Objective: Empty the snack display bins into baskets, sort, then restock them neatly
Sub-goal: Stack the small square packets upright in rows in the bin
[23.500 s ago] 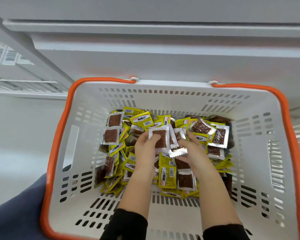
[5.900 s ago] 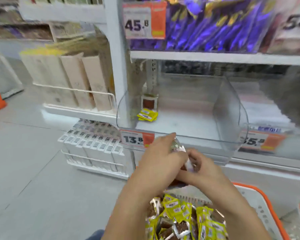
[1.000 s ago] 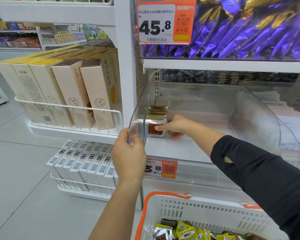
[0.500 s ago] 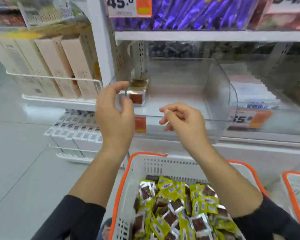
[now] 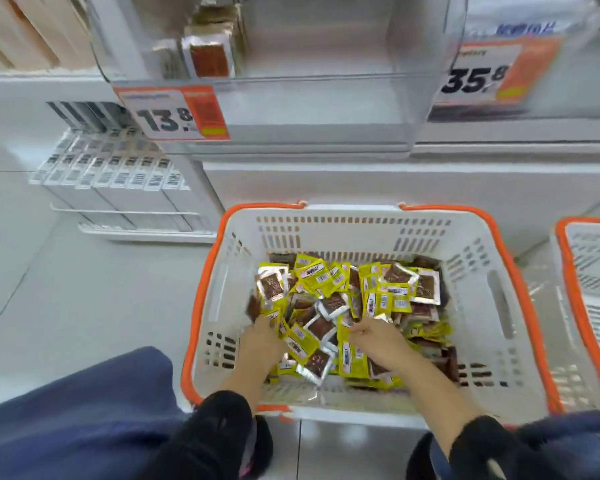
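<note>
Below the clear display bin (image 5: 274, 46) sits the white basket (image 5: 357, 223) with its orange rim, on the floor and taken here as the landmark. Inside it lies a loose heap of snack packets (image 5: 343, 299), yellow-backed and silver-edged with brown fronts, too many and too tumbled to count. Both hands are down in the near side of that heap. The left hand (image 5: 262, 336) is at the heap's left edge with its fingers buried among the packets; whether they grip anything cannot be told. The right hand (image 5: 374, 337) is near the middle of the heap, its fingers curled, seemingly pinching the edge of a yellow packet (image 5: 350, 351).

Above the basket, the display bin holds one short upright row of packets (image 5: 210, 53) at its back left, the front one showing a brown face; the picture is blurred there, so their count cannot be told. Two orange price tags show: one marked 13.8 (image 5: 174, 114) on the bin's front, above and left of the basket, and one marked 35.8 (image 5: 489, 74) above and right of it. To the right of the basket stands a second white basket (image 5: 589, 258), orange-rimmed too, only partly in view. To the left of the basket, a wire rack of white boxes (image 5: 115, 174) with barcodes stands low by the floor. Nearer than the basket, black sleeves cover both forearms, and blue-clad knees flank it.
</note>
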`<state>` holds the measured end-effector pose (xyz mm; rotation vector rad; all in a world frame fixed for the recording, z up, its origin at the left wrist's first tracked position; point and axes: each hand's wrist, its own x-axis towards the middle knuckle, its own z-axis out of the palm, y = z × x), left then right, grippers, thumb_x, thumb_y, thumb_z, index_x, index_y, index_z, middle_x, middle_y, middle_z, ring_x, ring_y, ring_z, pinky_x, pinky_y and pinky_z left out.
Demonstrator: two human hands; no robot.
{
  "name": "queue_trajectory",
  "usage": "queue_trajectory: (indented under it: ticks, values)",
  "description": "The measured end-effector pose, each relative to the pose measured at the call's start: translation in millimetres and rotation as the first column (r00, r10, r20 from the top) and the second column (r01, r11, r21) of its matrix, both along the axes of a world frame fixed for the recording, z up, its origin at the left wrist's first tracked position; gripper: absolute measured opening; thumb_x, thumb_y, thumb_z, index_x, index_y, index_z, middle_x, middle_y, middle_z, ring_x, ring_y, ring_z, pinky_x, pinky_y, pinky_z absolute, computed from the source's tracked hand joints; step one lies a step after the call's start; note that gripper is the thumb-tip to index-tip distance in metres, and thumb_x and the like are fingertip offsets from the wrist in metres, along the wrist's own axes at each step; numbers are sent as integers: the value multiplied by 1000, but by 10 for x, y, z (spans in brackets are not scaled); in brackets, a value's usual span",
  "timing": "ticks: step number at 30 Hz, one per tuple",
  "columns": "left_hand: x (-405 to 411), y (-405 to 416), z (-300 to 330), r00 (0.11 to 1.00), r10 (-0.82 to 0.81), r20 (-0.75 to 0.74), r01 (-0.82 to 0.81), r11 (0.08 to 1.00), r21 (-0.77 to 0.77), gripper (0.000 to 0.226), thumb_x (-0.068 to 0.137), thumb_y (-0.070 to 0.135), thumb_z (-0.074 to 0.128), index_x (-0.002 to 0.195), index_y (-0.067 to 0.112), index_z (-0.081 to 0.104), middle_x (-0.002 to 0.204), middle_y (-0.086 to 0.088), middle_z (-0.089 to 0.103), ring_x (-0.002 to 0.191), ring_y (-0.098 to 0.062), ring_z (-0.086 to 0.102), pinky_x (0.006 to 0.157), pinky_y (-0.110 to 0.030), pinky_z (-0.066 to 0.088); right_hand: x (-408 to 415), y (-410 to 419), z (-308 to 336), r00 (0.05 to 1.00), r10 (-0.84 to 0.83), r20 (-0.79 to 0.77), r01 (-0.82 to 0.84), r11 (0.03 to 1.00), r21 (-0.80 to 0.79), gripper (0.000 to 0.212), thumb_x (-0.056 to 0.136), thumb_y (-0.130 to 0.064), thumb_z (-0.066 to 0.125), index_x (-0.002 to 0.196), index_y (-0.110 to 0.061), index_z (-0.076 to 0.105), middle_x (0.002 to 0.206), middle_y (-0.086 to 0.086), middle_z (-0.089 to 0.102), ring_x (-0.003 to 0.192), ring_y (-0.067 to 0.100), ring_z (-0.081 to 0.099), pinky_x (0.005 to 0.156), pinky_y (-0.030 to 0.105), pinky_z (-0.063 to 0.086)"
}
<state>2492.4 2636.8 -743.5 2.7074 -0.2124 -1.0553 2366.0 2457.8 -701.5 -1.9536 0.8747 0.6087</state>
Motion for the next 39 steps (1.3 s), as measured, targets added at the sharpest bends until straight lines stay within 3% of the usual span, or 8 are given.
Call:
queue_trajectory:
  ticks: [10, 15, 21, 26, 31, 33, 36, 39]
  values:
    - [96, -277, -338, 988, -89, -129, 109, 982, 154, 132, 67, 68, 73, 153, 20, -15, 160, -17, 3, 141, -39, 28, 107, -48, 39, 202, 87, -434, 999, -26, -42, 28, 998, 49, 34, 97, -30, 49, 129, -20, 55, 111, 5, 65, 92, 21, 64, 82, 32, 48]
    - [73, -334, -396, 949, -290, 121, 256, 937, 239, 81, 85, 48, 67, 146, 20, 21, 132, -11, 49, 110, -31, 58, 78, -38, 50, 328, 227, -633, 996, -92, -6, 92, 990, 111, 34, 96, -31, 52, 127, -19, 58, 94, -2, 64, 62, 7, 51, 66, 26, 43]
    - [28, -326, -216, 992, 67, 110, -43, 977, -207, 42, 89, 30, 64, 126, 28, 46, 84, -3, 63, 72, -22, 60, 59, -30, 43, 374, 192, -557, 970, -244, 5, 238, 951, 196, 32, 95, -29, 54, 125, -18, 61, 125, 2, 61, 103, 20, 59, 88, 32, 46]
    - [-88, -428, 161, 766, 506, -396, -635, 500, -589, 50, 78, 23, 81, 120, 22, 55, 120, -9, 61, 101, -24, 64, 88, -44, 53, 371, 117, -178, 843, -539, 5, 479, 753, 451, 56, 87, -48, 64, 133, -20, 52, 128, -1, 51, 118, 21, 54, 80, 34, 54]
    - [-367, -524, 622, 614, 328, -718, -790, 250, -561, 59, 81, 37, 75, 128, 12, 50, 128, -7, 60, 88, -21, 73, 58, -37, 58, 247, 232, 182, 703, -706, 88, 558, 624, 547, 43, 82, -30, 75, 118, -14, 57, 114, 10, 65, 99, 24, 65, 76, 38, 54]
    - [-440, -508, 745, 613, 247, -750, -789, 236, -567, 66, 79, 34, 76, 132, 14, 43, 134, -5, 54, 96, -23, 71, 55, -37, 58, 164, 233, 287, 630, -771, 89, 604, 560, 567, 31, 85, -22, 72, 111, -11, 62, 105, 14, 70, 87, 24, 68, 69, 36, 53]
    - [-505, -497, 823, 690, 142, -710, -715, 290, -636, 103, 56, 26, 93, 143, 21, 38, 147, -6, 47, 129, -32, 51, 91, -56, 51, 79, 220, 458, 575, -810, 111, 602, 511, 613, 11, 87, -16, 69, 94, -11, 62, 89, 11, 68, 75, 22, 65, 63, 31, 50]
    - [-539, -440, 990, 781, 138, -609, -618, 311, -722, 66, 70, 10, 83, 128, 21, 53, 130, 8, 61, 117, -7, 57, 100, -34, 43, 32, 211, 582, 418, -885, 204, 645, 448, 619, 13, 87, -15, 70, 90, -5, 62, 92, 9, 62, 82, 18, 62, 68, 24, 52]
